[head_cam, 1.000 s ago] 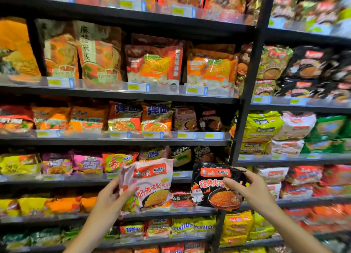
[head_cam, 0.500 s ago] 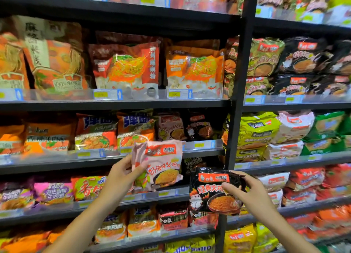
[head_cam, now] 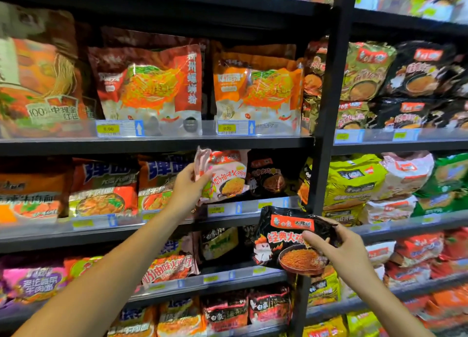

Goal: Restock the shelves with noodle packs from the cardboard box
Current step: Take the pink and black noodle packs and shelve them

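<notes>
My left hand [head_cam: 188, 186] grips a pink noodle pack [head_cam: 225, 177] by its left edge and holds it up at the second shelf [head_cam: 157, 144], in front of the slot beside a black pack [head_cam: 269, 178] standing there. My right hand [head_cam: 336, 246] holds a black noodle pack [head_cam: 286, 240] with red label, lower down, in front of the black upright post [head_cam: 326, 124]. The cardboard box is out of view.
Black shelving is packed with noodle bags: large orange bags [head_cam: 152, 86] on the upper shelf, orange-blue packs [head_cam: 103, 184] left of my left hand, green and white multipacks [head_cam: 374, 182] in the right bay. Clear price-tag rails [head_cam: 228, 208] front each shelf.
My left hand has lifted the pink pack from the lower shelf level up to the second shelf. My right hand with the black pack has stayed about level. My view has tilted upward.
</notes>
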A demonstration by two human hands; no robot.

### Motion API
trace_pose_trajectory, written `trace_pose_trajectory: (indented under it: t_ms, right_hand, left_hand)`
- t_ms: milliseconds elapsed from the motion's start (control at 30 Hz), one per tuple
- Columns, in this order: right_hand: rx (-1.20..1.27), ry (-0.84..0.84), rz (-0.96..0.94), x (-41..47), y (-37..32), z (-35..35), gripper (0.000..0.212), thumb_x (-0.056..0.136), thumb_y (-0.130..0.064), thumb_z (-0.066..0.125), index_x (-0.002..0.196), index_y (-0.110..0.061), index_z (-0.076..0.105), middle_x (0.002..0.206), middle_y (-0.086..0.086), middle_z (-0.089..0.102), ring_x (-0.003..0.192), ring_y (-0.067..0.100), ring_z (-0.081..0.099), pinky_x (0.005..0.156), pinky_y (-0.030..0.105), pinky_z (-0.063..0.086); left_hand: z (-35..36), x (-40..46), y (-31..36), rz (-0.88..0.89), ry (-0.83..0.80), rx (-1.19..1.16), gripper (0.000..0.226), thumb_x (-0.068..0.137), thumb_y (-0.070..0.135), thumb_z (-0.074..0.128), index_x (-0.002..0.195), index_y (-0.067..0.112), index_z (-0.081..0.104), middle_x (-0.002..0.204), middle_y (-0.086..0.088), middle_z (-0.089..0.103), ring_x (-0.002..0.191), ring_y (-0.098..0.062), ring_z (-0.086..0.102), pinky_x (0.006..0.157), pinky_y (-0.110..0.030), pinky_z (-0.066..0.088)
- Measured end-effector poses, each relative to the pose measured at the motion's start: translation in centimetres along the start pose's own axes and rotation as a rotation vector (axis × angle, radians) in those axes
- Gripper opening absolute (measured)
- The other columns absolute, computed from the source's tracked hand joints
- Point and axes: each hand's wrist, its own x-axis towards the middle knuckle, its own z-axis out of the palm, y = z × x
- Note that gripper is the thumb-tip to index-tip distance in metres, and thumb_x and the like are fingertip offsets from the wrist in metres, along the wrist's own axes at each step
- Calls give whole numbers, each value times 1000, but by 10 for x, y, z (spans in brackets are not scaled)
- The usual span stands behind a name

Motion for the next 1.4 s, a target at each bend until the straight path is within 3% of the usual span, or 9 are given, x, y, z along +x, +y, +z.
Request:
trace_pose_trajectory:
  t_ms: [133,300,467,633,833,933,1033,1200,1400]
  right_hand:
    - [4,21,-13,14,-3,4,25,80,-30,77,103,-36,70,93,-15,74,87,5,67,67,25,57]
    - [-14,19,-36,27,-1,8,28,77,-40,77,103,-34,72,98,-14,75,95,5,68,83,32,54]
    - [11,47,-70,45,-7,11,33,78,-37,78,110,-32,70,97,-8,75,92,9,70,81,33,56]
    - [-11,147,-119,81,-20,23,33,81,-34,78,112,-29,67,96,-12,74,89,0,68,76,20,50]
    - [-56,223,-96,128,-29,44,41,85,-37,76,120,-23,62,106,-13,69,100,6,65,87,30,53]
    - [-90,260,-14,150,-28,55,62,88,-36,74,139,-13,49,119,-8,58,116,11,53,99,31,42]
    - [-75,251,28,173,-26,63,67,88,-38,72,143,-10,45,137,7,57,130,25,51,106,38,41]
    - [-172,176,113,203,-32,68,14,93,-12,60,96,-6,48,84,3,51,78,20,51,59,31,37]
    - [-407,74,270,216,-13,84,26,90,2,51,65,-3,44,69,10,49,69,25,49,53,30,34]
  left_hand:
    - [21,31,-13,-25,26,169,30,93,25,67,88,-2,54,79,-11,54,72,-19,51,62,-34,37]
    - [43,34,-32,-97,2,401,34,101,16,52,73,14,33,74,-4,37,63,-17,35,51,-31,25]
    - [47,26,-31,80,44,645,16,98,5,53,94,11,39,84,-7,45,73,-22,46,53,-33,34]
    - [52,18,-35,227,60,876,55,90,1,64,137,9,36,112,-13,48,97,-28,49,76,-37,48]
    - [47,16,-41,521,37,1098,64,70,-4,79,128,9,57,126,-14,52,109,-36,42,90,-50,47]
    - [39,2,-43,607,-29,1125,55,79,5,73,131,13,58,151,-16,41,143,-44,22,118,-59,22]
    - [32,-15,-47,674,-83,1168,44,91,20,59,134,15,57,164,-12,21,152,-41,2,121,-61,11]
    - [28,-40,-49,644,-133,1275,54,98,42,43,147,21,47,165,-10,16,153,-38,-1,120,-60,13]
    - [30,-42,-54,554,-252,1316,58,99,54,35,147,23,46,163,-7,24,153,-33,7,123,-51,14]
